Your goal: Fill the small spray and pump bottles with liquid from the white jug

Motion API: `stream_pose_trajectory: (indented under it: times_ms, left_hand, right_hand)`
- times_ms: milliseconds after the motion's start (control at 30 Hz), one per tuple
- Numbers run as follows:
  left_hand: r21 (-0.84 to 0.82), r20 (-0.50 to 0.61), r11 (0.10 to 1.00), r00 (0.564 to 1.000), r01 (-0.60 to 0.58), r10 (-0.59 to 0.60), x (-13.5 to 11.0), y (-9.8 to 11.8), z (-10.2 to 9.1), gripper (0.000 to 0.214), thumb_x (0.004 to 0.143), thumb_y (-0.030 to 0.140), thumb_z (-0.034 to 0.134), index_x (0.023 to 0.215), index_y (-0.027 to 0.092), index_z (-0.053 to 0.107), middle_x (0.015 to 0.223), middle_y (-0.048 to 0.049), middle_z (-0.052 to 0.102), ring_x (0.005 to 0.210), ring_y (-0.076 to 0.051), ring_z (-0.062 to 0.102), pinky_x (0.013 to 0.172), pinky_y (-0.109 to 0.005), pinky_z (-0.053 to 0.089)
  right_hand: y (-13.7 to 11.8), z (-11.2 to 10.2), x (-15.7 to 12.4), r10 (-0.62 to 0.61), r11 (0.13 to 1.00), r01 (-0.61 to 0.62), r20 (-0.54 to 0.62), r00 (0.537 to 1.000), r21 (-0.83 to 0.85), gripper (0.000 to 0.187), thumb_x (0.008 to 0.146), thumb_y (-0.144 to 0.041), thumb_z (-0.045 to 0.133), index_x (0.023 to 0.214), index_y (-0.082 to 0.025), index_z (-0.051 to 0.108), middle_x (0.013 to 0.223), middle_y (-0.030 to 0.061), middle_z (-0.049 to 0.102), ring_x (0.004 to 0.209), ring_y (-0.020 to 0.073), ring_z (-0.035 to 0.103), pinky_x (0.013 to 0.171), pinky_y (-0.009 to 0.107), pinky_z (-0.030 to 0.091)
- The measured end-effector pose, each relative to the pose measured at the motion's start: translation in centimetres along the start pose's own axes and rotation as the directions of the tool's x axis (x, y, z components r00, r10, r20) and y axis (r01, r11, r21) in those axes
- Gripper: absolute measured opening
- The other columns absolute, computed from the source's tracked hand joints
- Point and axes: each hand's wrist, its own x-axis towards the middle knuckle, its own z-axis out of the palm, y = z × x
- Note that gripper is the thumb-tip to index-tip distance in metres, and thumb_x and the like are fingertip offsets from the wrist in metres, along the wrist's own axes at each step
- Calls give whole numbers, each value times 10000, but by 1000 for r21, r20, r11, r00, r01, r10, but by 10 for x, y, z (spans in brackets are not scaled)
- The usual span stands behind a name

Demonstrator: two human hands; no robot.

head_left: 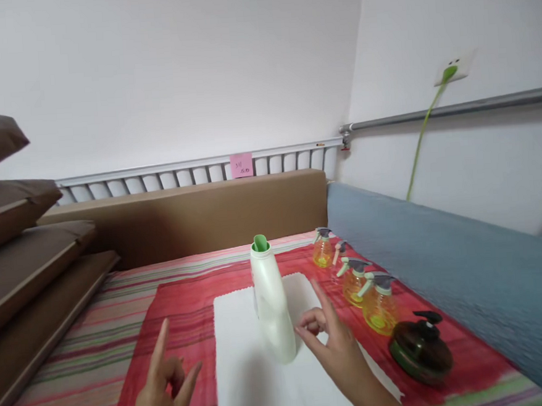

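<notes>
Although the left hand (pixel 162 384) and right hand (pixel 330 338) are both empty, thumbs apart from index fingers, I am wary from afar: the white detergent-style jug (pixel 273 311) stands upright on the white cloth (pixel 239 372) beside the right hand (touching, I cannot tell), and a leftward nudge could topple it; swinging outward, that forearm (pixel 365 385) could strike the pump bottle (pixel 420 352).

Red-and-striped cloth surface (pixel 177 321); on it: white cloth (pixel 237 378), spray bottles (pixel 379 311), pump bottle (pixel 418 355).
</notes>
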Motion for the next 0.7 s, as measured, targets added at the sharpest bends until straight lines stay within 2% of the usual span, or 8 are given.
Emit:
stream_pose_trajectory:
  times_ms: [67, 167, 300, 367, 500, 600, 667, 700]
  left_hand:
    - [6, 4, 1000, 1000, -30, 30, 5, 20, 3, 857, 797, 477, 561, 1453, 147, 119, 498, 128, 329, 413, -93, 387, 554, -221, 470]
    - [-4, -21, 1000, 1000, -10, 10, 4, 48, 9, 898, 778, 462, 561, 1454, 118, 82, 497, 126, 332, 411, -100, 380, 484, -197, 412]
    - [-6, -3, 999, 999, 47, -47, 8, 70, 24, 895, 714, 428, 545, 1444, 94, 149, 477, 122, 302, 402, -122, 344, 435, -215, 329]
    - [5, 21, 999, 998, 51, -51, 12, 76, 32, 859, 704, 405, 528, 1435, 101, 194, 473, 123, 276, 402, -123, 326, 433, -219, 301]
    - [-21, 78, 1000, 997, 14, -12, 7, 75, 50, 778, 743, 360, 519, 1427, 138, 221, 495, 116, 330, 435, -123, 370, 478, -226, 341]
    - [-83, 166, 996, 986, 36, -22, -14, 58, 73, 709, 746, 362, 547, 1380, 146, 316, 563, 78, 486, 504, -139, 487, 538, -256, 411]
    - [-121, 236, 986, 968, 118, -87, -30, 42, 92, 642, 694, 368, 604, 1275, 144, 446, 791, -38, 655, 694, -195, 614, 606, -300, 472]
    - [-112, 259, 978, 956, 174, -140, -36, 36, 101, 597, 667, 362, 626, 1209, 143, 503, 934, -103, 676, 833, -240, 635, 629, -320, 488]
  right_hand:
    - [-18, -9, 4, -69, 997, 67, -65, 996, -30, 712, 829, -285, 526, 1434, -218, 157, 608, -82, 517, 527, 133, 531, 570, 241, 467]
    - [-35, -25, 3, -150, 985, 139, -107, 983, -101, 732, 862, -290, 477, 1453, -169, 62, 545, -108, 392, 451, 117, 444, 496, 212, 404]
    - [-33, -46, 9, -74, 972, 62, -46, 996, -226, 695, 838, -213, 419, 1450, -123, 100, 518, -111, 318, 447, 125, 408, 500, 225, 362]
    - [-29, -55, 13, -46, 973, 38, -29, 999, -230, 692, 819, -195, 404, 1447, -117, 124, 522, -110, 302, 455, 128, 399, 508, 228, 353]
    - [-15, -60, 3, -21, 975, 14, -31, 999, -222, 698, 810, -188, 385, 1450, -113, 117, 531, -109, 298, 465, 132, 401, 527, 241, 354]
    - [17, -53, -25, 60, 967, -37, 83, 995, -253, 699, 814, -190, 358, 1456, -118, 89, 523, -104, 336, 471, 148, 442, 516, 251, 359]
    - [51, -51, -53, 90, 969, -49, 161, 983, -244, 670, 838, -216, 333, 1456, -111, 95, 535, -91, 382, 483, 151, 479, 522, 250, 382]
    - [70, -52, -69, 105, 971, -58, 199, 974, -232, 658, 844, -232, 332, 1455, -114, 118, 536, -83, 411, 484, 151, 497, 518, 244, 394]
